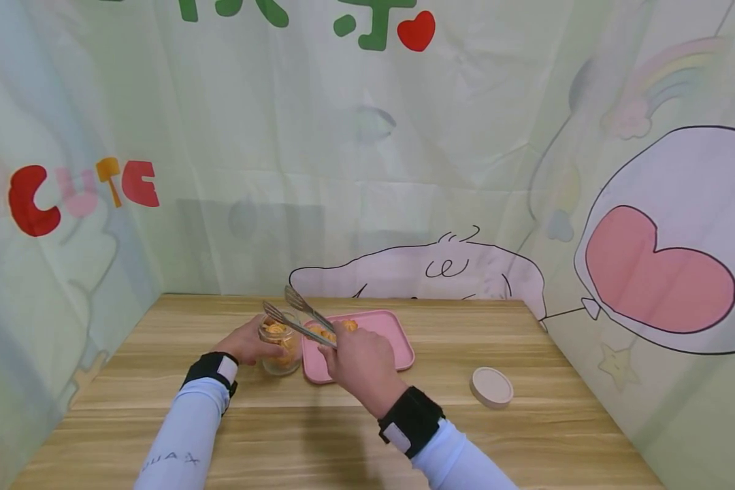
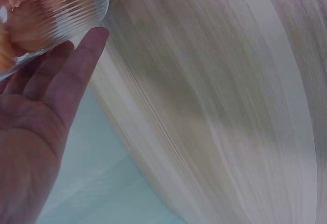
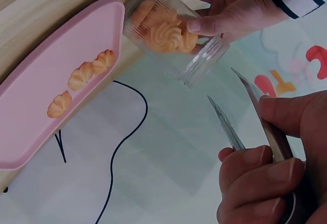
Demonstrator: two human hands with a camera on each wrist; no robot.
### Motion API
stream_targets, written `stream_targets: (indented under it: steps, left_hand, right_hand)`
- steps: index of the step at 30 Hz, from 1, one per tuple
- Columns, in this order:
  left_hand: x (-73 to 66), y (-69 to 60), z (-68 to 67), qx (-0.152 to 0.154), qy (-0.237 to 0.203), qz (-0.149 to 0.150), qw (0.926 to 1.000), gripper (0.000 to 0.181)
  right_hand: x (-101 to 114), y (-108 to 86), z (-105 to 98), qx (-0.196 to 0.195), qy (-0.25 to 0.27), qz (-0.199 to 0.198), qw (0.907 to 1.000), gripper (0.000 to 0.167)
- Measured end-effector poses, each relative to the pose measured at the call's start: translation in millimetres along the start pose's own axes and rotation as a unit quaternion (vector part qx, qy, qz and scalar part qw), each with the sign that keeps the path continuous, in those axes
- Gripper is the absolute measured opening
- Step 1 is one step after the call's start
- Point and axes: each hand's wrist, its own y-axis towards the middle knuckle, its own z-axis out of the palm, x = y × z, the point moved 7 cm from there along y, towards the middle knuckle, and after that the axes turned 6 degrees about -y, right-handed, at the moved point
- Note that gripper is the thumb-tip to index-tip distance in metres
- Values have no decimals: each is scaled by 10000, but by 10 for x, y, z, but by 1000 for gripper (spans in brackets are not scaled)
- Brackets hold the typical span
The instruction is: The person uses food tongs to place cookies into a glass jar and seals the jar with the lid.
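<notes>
My left hand (image 1: 248, 342) grips a ribbed clear glass jar (image 3: 171, 63), thumb on one side and fingers around the other. Orange-brown swirled cookies (image 3: 166, 35) lie inside, and the jar has no lid on. In my right hand (image 1: 367, 367) is a pair of metal tongs (image 1: 311, 313). Their two tips stand apart, near the jar's mouth, with nothing between them. To the right of the jar is a pink tray (image 1: 398, 340) bearing three cookies (image 3: 80, 75) in a row near one edge. Only a corner of the jar shows in the left wrist view.
A round, pale lid (image 1: 492, 386) lies on the wooden table (image 1: 269, 435), right of the tray. Printed cloth (image 1: 251, 238) hangs behind the table and along both sides.
</notes>
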Motion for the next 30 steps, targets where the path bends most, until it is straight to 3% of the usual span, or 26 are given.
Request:
stream_targets:
  steps: [10,17,30]
  left_hand:
    - [-16,-11,0,-33,70,-116,9999,80]
    - [-29,-12,-4,-38,141,43,9999,78]
    - [-49,-38,-8,-19,207,-25,9998,79]
  right_hand:
    - [-186,32,-26,-207,58,125,9997,48]
    - [-297,57,-39,-353,88,169,9992,45]
    - [-492,115,46,-97,20,596,9982,42]
